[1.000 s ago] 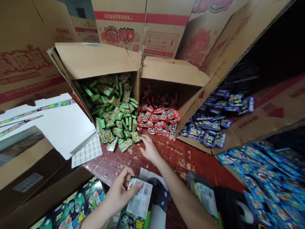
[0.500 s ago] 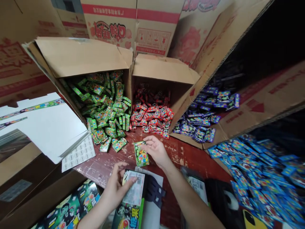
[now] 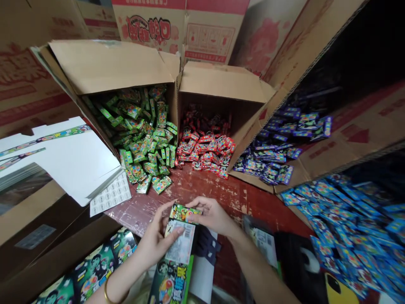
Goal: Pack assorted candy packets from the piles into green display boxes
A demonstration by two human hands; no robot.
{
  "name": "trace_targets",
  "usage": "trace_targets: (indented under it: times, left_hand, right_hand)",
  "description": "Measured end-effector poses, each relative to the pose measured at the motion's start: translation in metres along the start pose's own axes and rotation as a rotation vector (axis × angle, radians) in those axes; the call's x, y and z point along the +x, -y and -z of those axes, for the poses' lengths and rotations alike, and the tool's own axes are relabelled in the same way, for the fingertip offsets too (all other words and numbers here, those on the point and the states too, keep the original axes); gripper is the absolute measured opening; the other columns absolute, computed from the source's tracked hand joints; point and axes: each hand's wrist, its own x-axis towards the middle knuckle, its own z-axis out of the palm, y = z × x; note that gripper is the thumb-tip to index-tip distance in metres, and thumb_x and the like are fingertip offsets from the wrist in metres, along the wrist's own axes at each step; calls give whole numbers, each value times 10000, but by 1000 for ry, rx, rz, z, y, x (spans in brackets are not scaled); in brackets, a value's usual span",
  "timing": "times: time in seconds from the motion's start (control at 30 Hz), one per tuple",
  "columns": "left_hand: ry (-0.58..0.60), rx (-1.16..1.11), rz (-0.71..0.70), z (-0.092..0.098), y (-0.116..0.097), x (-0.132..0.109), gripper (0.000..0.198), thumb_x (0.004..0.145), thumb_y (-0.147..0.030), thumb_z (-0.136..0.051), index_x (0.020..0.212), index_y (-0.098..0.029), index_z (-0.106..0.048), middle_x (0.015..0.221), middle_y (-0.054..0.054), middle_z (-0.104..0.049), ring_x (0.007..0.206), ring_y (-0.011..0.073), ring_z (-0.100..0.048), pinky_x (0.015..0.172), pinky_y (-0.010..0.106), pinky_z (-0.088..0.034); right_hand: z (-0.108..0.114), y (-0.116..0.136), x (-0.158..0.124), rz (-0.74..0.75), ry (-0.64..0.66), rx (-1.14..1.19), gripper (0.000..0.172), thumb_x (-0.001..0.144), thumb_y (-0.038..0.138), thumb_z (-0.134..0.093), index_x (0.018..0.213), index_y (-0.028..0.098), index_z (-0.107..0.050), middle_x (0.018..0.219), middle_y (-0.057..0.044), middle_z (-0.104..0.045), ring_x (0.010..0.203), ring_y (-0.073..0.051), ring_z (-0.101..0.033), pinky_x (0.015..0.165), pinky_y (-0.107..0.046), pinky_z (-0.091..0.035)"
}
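My left hand is closed around the upper end of a long green-and-black printed carton with a white barcode label, its thumb lying across the label. In my right hand is a small green candy box, gripped at its right side. That small box lies crosswise against the carton's far end; whether it is partly inside cannot be told. Beyond both hands, similar small green boxes spill from a tipped cardboard box.
Red packets fill a second cardboard box; purple packets and blue packets lie to the right. White card sheets and a sticker sheet are left. More printed cartons stand lower left.
My right hand has moved down and toward the left hand, bringing the small green candy box to the carton's far end. My left hand still holds the carton.
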Motion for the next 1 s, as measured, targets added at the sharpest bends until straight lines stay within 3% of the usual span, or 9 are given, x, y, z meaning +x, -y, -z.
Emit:
trace_targets:
  times: [0.1, 0.27, 0.43, 0.53, 0.73, 0.83, 0.93, 1.0]
  left_hand:
    - [43, 19, 3, 3, -5, 0, 610, 841, -320, -641, 1310, -272, -253, 884, 25, -671, 728, 167, -650, 635, 257, -518]
    - [73, 38, -3, 7, -13, -1, 598, 845, -318, -628, 1309, -307, -251, 1010, 47, -654, 848, 193, -659, 704, 283, -539]
    - [58, 99, -20, 9, -8, 0, 401, 857, -309, -615, 1136, -296, -327, 864, -13, -614, 723, 155, -619, 593, 229, -503]
    - [55, 161, -32, 10, -5, 2, 368, 867, -324, -597, 1134, -277, -348, 901, 6, -603, 771, 161, -600, 634, 240, -496]
    - [63, 311, -34, 16, 3, 3, 180, 862, -330, -601, 968, -230, -495, 744, -28, -521, 662, 134, -520, 560, 208, -414]
    - [27, 215, -57, 12, 6, 1, 330, 854, -315, -616, 1129, -243, -450, 846, 0, -581, 756, 158, -574, 629, 231, -458]
    - [-42, 89, -64, 3, 10, -2, 565, 855, -311, -619, 1303, -266, -278, 898, 16, -615, 809, 180, -614, 706, 278, -496]
    - [-102, 85, -72, -3, 16, -4, 570, 856, -317, -616, 1309, -258, -277, 912, 21, -623, 823, 182, -620, 738, 294, -502]
  right_hand:
    - [3, -9, -10, -36, -43, 110, 325, 670, 245, -806, 955, 165, -672, 904, -33, -731, 808, -158, -699, 737, -274, -547]
    - [6, 4, -19, -54, -98, 210, 331, 627, 240, -838, 854, 180, -606, 786, 17, -690, 661, -104, -676, 601, -196, -523]
    - [3, 3, -20, -57, -69, 257, 422, 611, 221, -849, 913, 192, -555, 873, 11, -685, 741, -97, -684, 680, -205, -528]
    - [-2, -7, -21, -37, -39, 289, 434, 626, 235, -844, 923, 196, -530, 879, 7, -681, 780, -107, -683, 705, -222, -520]
    - [-16, -22, -30, 57, -187, 257, 392, 682, 273, -812, 925, 210, -510, 860, -25, -703, 762, -140, -681, 721, -276, -518]
    - [-25, -24, -38, 132, -320, 211, 380, 723, 296, -784, 976, 230, -507, 901, -48, -715, 792, -160, -686, 746, -298, -525]
    - [-37, -26, -44, 163, -428, 161, 315, 758, 339, -751, 974, 239, -545, 917, -62, -721, 829, -187, -691, 766, -324, -540]
    - [-45, -30, -46, 151, -465, 100, 238, 777, 370, -726, 919, 225, -602, 897, -79, -726, 841, -206, -691, 762, -335, -551]
